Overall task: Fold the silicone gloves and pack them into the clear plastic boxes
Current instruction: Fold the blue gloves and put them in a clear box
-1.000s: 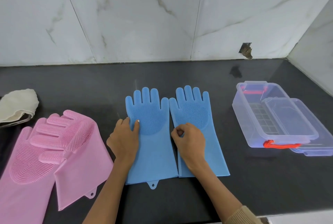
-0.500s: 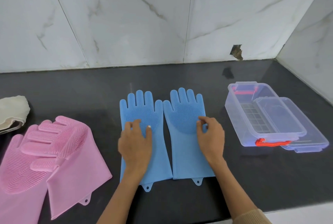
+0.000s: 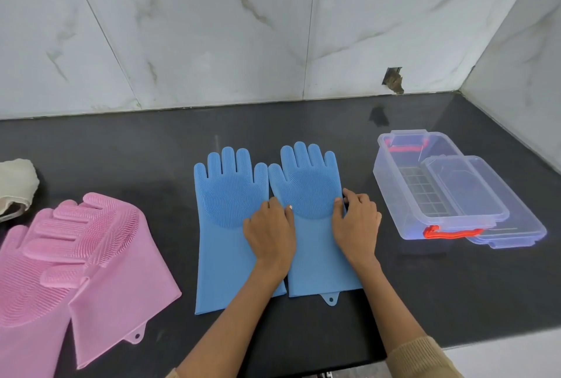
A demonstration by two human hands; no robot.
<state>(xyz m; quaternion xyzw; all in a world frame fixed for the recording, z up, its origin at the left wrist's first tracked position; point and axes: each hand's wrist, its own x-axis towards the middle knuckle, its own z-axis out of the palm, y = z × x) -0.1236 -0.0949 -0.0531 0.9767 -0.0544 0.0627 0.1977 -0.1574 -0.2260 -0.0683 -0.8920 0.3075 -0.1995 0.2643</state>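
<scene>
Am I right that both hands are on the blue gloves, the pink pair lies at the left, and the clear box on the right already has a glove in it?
Not quite. The head view shows the clear box holds no glove; only its grid-patterned bottom shows. The rest stands: the left hand and right hand are on the blue gloves, and the pink pair lies at the left.

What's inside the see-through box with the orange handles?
No gloves yet. The clear box holds only a grid-patterned bottom, and its lid leans partly across it. The lid blurs what lies under that side.
</scene>
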